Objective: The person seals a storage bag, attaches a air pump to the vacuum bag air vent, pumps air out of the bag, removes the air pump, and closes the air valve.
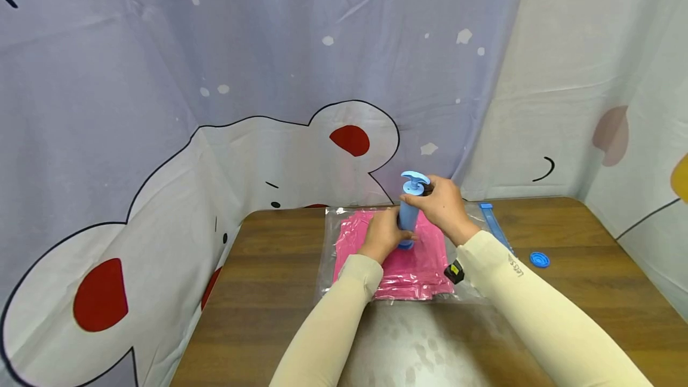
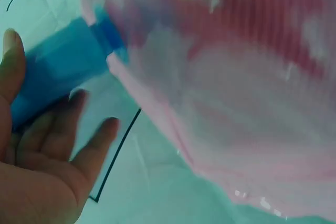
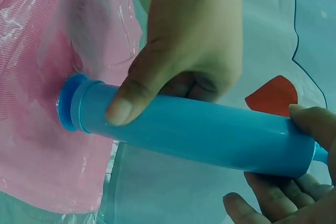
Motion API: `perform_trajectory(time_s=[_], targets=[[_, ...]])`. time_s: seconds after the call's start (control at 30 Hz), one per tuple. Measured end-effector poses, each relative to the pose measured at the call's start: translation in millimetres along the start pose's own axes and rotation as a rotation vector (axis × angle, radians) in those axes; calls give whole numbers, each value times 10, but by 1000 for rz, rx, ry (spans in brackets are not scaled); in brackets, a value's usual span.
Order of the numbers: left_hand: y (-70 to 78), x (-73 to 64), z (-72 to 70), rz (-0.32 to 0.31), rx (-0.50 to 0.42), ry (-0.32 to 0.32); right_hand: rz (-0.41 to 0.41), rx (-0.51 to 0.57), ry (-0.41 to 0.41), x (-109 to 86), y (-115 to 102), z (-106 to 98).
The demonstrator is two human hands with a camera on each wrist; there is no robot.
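A blue hand pump point(image 1: 409, 212) stands nearly upright on a clear plastic bag point(image 1: 330, 255) with folded pink material point(image 1: 395, 267) inside. My left hand point(image 1: 383, 230) grips the pump's lower barrel, thumb across it in the right wrist view. Higher up, my right hand point(image 1: 442, 203) holds the barrel near its top, just below the T-shaped handle point(image 1: 415, 177). The pump's base point(image 3: 71, 102) meets a round blue valve on the bag. In the left wrist view, part of the barrel point(image 2: 63, 59) lies beside my thumb, and its far end is cut off.
Right of the bag, a round blue cap point(image 1: 540, 260) lies on the wooden table point(image 1: 279, 267). A long blue strip point(image 1: 495, 226) lies along the bag's right side. A printed curtain point(image 1: 258, 166) hangs behind the table. A dark wrist device point(image 1: 454, 272) is by the right sleeve.
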State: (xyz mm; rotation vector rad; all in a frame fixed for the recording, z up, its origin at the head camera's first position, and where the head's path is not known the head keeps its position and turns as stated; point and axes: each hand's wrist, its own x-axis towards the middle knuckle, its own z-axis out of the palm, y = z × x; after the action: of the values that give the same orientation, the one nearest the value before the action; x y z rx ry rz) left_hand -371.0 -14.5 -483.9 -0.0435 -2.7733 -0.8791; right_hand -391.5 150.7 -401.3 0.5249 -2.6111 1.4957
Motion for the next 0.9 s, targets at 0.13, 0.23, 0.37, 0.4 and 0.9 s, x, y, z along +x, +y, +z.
perform_trajectory(time_s=[0.13,0.23,0.37,0.4,0.9], targets=[[-3,5,-115,28,-62,-100,29,39,-49,-5,-6,-16],[7,26,-197,55,-179,-152,53,70,-87,-10,-19,-23],[12,69,-246,87,-264,-184,76,86,-110,-1,-34,-28],[12,78,-246,87,-261,-187,78,89,-111,5,-36,-31],[129,4,-61,42,-20,21,181,397,-145,-13,68,29]])
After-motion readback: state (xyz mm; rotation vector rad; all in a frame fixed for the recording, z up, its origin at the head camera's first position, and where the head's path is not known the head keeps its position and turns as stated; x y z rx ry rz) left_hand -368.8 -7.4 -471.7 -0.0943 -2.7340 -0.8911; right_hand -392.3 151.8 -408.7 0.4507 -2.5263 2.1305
